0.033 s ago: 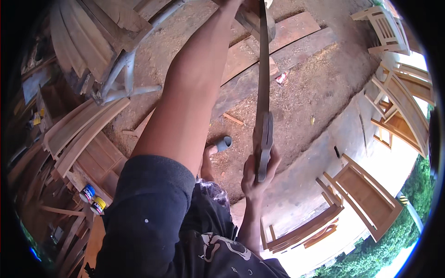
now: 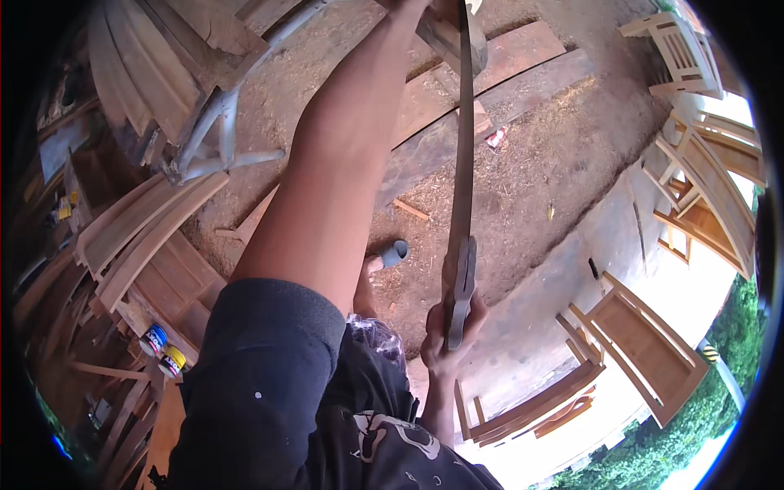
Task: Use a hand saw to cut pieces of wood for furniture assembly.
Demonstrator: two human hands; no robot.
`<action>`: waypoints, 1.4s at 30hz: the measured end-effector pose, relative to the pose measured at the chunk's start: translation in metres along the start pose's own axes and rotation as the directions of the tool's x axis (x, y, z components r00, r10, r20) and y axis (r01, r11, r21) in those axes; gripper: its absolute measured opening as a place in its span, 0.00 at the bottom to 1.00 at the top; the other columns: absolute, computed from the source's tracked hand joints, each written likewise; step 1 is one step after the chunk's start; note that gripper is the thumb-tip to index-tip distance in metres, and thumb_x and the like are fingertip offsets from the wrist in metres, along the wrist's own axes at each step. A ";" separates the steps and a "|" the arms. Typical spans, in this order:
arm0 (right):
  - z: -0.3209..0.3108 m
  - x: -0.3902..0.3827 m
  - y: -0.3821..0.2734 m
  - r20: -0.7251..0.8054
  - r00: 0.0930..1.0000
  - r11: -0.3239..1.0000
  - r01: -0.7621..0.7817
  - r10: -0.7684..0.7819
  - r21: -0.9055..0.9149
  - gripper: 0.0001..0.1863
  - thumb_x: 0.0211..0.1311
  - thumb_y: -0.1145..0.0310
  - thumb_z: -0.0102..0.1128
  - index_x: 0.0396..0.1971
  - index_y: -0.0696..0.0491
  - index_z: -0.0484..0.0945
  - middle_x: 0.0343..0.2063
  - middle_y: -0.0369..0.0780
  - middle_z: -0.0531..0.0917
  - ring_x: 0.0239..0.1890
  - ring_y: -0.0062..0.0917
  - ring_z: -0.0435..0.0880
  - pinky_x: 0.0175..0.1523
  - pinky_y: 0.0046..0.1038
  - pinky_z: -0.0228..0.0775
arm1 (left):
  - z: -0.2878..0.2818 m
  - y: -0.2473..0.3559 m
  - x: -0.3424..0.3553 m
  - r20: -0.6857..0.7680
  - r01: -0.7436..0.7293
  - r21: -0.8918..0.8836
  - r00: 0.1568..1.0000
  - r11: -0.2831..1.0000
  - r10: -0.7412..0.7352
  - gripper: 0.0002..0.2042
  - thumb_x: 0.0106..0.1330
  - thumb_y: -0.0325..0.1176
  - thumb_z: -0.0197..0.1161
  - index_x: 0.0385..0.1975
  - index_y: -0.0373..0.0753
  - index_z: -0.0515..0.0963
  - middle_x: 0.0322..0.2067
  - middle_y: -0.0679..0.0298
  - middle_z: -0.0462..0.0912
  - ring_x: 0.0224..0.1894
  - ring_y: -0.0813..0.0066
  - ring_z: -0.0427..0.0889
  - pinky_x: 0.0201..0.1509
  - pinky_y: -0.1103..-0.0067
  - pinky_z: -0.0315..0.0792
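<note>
My right hand is closed round the handle of a handsaw, low in the middle of the view. Its long narrow blade runs away from me to the top edge, beside a piece of wood. My left arm stretches across the view to the same wood. Only a part of my left hand shows at the top edge, on or beside that piece, and its fingers are cut off. Whether the blade is inside a cut cannot be seen.
Boards lie on the dusty ground among shavings. Curved wooden parts and two small cans are at the left. Chair frames stand at the right. A foot in a grey slipper is below my left arm.
My right hand has drawn the handsaw back toward me, its handle now lower in view. My left arm has barely moved.
</note>
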State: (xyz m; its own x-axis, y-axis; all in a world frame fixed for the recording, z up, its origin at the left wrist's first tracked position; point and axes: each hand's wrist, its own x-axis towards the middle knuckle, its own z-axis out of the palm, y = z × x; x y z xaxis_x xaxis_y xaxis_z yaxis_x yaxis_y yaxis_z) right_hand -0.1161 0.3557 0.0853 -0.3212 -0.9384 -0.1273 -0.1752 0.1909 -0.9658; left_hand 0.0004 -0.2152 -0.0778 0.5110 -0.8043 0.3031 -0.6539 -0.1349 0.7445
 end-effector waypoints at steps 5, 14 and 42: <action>0.004 0.030 0.002 -0.029 0.997 0.997 -0.067 0.066 -0.029 0.29 0.66 0.78 0.55 0.66 0.62 0.61 0.54 0.54 0.78 0.50 0.33 0.83 0.56 0.36 0.74 | -0.015 0.012 -0.001 0.053 0.012 -0.016 0.999 1.000 -0.011 0.41 0.53 0.46 0.73 0.65 0.30 0.68 0.56 0.39 0.79 0.64 0.45 0.73 0.72 0.66 0.64; 0.059 0.175 -0.051 0.013 0.984 0.981 0.180 -0.179 -0.071 0.22 0.70 0.74 0.56 0.61 0.60 0.67 0.41 0.47 0.80 0.38 0.25 0.79 0.44 0.30 0.72 | -0.018 0.007 0.016 0.053 0.012 -0.075 0.999 0.997 -0.008 0.40 0.53 0.46 0.73 0.65 0.30 0.69 0.55 0.39 0.79 0.64 0.45 0.72 0.72 0.66 0.63; -0.006 -0.002 0.001 -0.030 0.999 0.997 0.036 -0.038 -0.070 0.26 0.66 0.74 0.51 0.63 0.62 0.60 0.53 0.51 0.78 0.29 0.17 0.76 0.31 0.23 0.70 | -0.027 0.005 -0.011 0.053 -0.059 0.008 0.997 0.998 0.058 0.31 0.52 0.51 0.71 0.51 0.32 0.81 0.54 0.42 0.81 0.63 0.44 0.73 0.73 0.62 0.62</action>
State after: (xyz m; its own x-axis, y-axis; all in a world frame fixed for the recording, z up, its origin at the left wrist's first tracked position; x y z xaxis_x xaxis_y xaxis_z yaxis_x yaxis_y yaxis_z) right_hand -0.1211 0.3590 0.0861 -0.3422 -0.9359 -0.0832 -0.2514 0.1765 -0.9516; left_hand 0.0061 -0.1912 -0.0614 0.4416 -0.8405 0.3140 -0.6873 -0.0919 0.7206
